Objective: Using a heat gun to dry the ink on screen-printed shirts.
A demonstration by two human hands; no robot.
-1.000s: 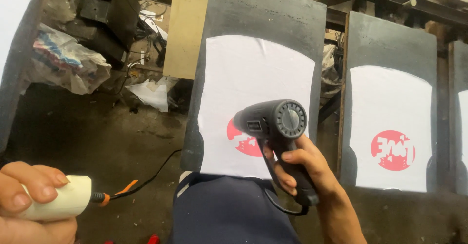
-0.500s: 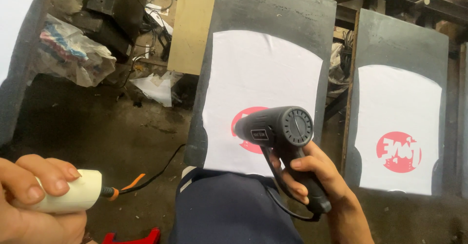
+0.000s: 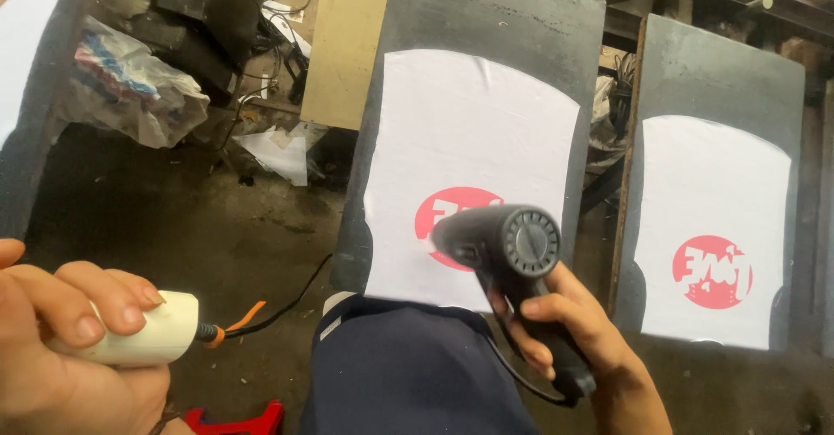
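Right hand [image 3: 569, 335]: grips black heat gun [image 3: 508, 244], lower centre.
Left hand [image 3: 61, 339]: clasps white plug [image 3: 152, 329].
Risk: lingering nozzle could scorch red print [image 3: 443, 218].

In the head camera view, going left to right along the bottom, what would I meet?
Left hand gripping a cream handle → red tool → dark blue cloth → right hand holding a black heat gun → red print.

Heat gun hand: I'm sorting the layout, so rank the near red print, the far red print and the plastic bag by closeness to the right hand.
From the right hand:
1. Near red print, just above.
2. Far red print, to the right.
3. Plastic bag, far upper left.
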